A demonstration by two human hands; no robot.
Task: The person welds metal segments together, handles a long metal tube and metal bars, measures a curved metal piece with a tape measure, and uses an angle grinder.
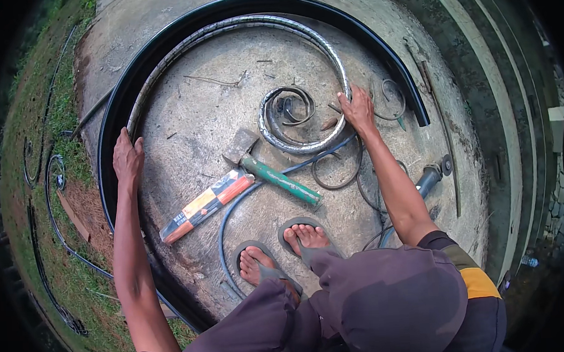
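Observation:
A silver metal bar, bent into a wide arc with a scroll at one end [244, 21], lies on the concrete inside a larger black curved strip [184, 24]. At the left, my left hand [129, 159] is closed on the bar's outer end, right beside the black strip. My right hand [358, 111] grips the same bar on the right, where it turns down into the scroll. Between my arms lies a hammer with a green handle [281, 181]. An orange and blue packet of rods [206, 206] rests next to the hammer's head.
A blue hose [224, 226] runs past my feet in sandals. Close to my right forearm is an angle grinder [430, 178] with dark cables. A thin rod [445, 137] lies farther right, before concrete steps [498, 91]. Grass with loose cables [49, 180] borders the left.

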